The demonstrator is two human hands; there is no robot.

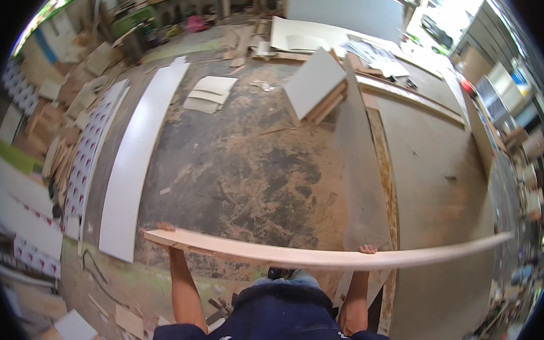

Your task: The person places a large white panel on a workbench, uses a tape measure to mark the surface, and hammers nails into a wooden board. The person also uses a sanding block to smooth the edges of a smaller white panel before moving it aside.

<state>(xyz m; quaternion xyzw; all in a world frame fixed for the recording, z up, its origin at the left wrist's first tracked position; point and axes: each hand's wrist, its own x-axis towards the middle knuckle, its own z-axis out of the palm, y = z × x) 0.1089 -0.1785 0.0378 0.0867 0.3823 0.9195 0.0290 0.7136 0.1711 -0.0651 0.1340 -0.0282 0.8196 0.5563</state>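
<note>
A long, pale wooden board (276,253) runs crosswise in front of my body. My left hand (164,227) is closed around it near its left end, with the fingers showing over the far edge. Farther right along the board, my right hand (368,249) grips it too, fingertips curled over the far edge. The board's right end reaches out over a large brown workbench top (439,192). Most of each palm is hidden beneath the board.
A long white panel (139,158) lies on the dusty floor to the left, beside a patterned strip (92,148). Ahead are some small pale sheets (211,93) and a tilted stack of white-faced panels (315,81). Wood offcuts (48,132) pile up at the far left.
</note>
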